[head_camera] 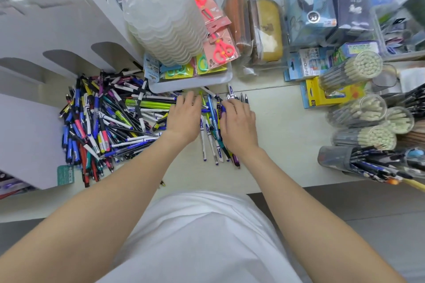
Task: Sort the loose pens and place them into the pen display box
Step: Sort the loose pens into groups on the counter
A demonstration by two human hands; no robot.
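A big heap of loose pens in blue, black, white, green and red lies on the counter at the left. A smaller bunch of white and blue pens lies roughly lengthwise between my hands. My left hand rests flat on the left side of that bunch, fingers straight and pointing away from me. My right hand lies over the bunch's right side, its fingertips bent down onto a blue pen. The white pen display box, with arched slots, stands at the far left behind the heap.
A white tray with stacked clear lids and carded scissors sits just beyond my hands. Clear tubes of pencils and a cup of pens crowd the right side. Boxed stationery fills the back. A single pen lies near the counter's front edge.
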